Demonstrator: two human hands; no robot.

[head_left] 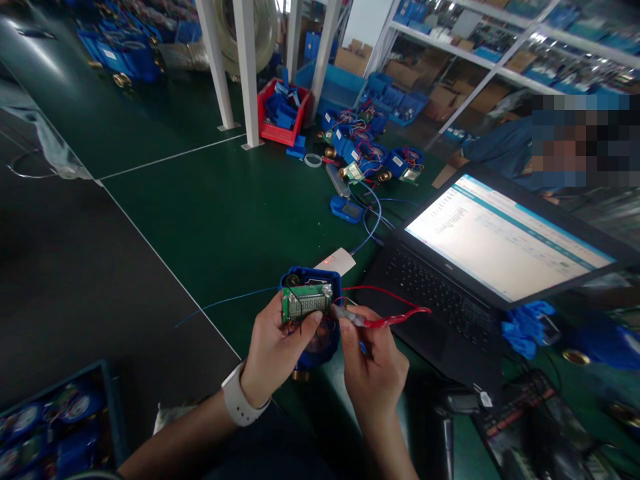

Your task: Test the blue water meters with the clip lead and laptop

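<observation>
My left hand [280, 337] grips a small green circuit board [306, 303] whose LCD shows digits, its thumb on the lower right of the display. Under and behind the board is an open blue meter housing [320, 353] with a brass fitting at its lower end. Between the fingers of my right hand [373, 363] is a grey-wrapped probe [349, 316] with a red wire [400, 319] running off to the right. Its tip is at the board's right edge; whether it touches cannot be made out. A thin blue wire [235, 295] extends left from the housing.
A laptop [425, 300] stands open to the right, with a white box [337, 261] on a blue cable beside it. Further back are several blue meters [360, 147] and a red bin [283, 137]. A crate [113, 413] of meters sits lower left. Another person is behind the laptop.
</observation>
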